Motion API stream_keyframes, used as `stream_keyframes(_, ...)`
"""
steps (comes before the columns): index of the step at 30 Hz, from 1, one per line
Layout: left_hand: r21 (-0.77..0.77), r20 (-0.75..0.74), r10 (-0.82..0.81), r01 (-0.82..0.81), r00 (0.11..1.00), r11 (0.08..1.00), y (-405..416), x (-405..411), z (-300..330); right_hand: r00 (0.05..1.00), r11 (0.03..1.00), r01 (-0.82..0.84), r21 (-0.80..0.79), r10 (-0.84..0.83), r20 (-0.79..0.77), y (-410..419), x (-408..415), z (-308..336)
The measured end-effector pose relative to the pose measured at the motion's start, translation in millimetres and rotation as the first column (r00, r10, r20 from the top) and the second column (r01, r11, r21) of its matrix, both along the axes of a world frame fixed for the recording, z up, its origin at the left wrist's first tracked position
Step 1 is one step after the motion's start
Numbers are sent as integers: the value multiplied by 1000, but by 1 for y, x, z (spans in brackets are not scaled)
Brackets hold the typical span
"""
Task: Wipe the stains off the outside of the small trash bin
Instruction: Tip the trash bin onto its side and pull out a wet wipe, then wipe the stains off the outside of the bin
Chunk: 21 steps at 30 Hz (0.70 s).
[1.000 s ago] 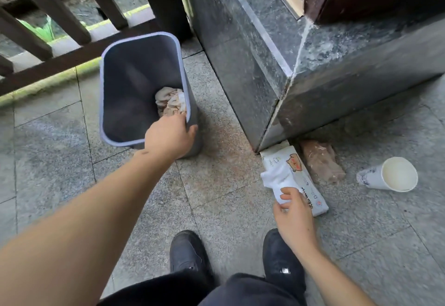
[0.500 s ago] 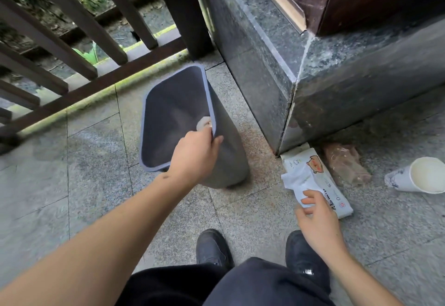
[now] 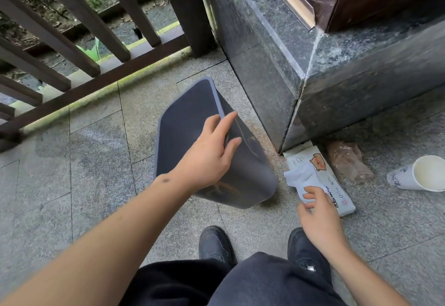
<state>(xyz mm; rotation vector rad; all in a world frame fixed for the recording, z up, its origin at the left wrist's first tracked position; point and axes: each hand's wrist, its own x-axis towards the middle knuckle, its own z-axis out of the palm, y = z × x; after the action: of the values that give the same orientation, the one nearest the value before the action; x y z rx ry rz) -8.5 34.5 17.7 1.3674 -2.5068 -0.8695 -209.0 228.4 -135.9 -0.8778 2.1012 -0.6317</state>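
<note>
The small grey trash bin (image 3: 250,161) stands tilted on the stone floor, its mouth turned to the left. Brown streaks mark its outer wall near the bottom. My left hand (image 3: 212,154) holds the bin at its right rim, fingers spread over the side wall. To the right lies a white pack of wipes (image 3: 320,173) with a cartoon animal on it. A white wipe (image 3: 303,178) sticks out of the pack, and my right hand (image 3: 317,214) pinches it between thumb and fingers.
A dark granite plinth (image 3: 277,69) rises just right of the bin. A crumpled brown wrapper (image 3: 349,161) and a tipped white paper cup (image 3: 419,173) lie beside the pack. A dark wooden railing (image 3: 96,41) runs along the far left. My two black shoes (image 3: 216,245) stand below.
The bin has tipped further onto its side and now shows its stained outer wall. My left hand has slid over the rim onto the side. My right hand stays on the wipe.
</note>
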Motion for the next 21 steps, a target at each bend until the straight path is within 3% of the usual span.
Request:
stream_keyframes(5, -93, -5, -31, 31, 999, 995, -11, 7, 2, 996, 999, -42, 30, 45, -77, 3, 0, -8)
stream_keyframes(10, -62, -22, -10, 8, 1000, 998, -12, 13, 4, 964, 990, -107, 97, 127, -235, 9, -2, -16)
stream_keyframes(15, -34, -35, -22, 21, 999, 999, -6, 11, 4, 850, 962, -190, 195, 261, -457, -4, -13, -26)
stream_keyframes(21, -57, -39, -25, 22, 999, 998, 1, 3, 5, 699, 864, -294, 408, 486, -525, -20, -34, -45)
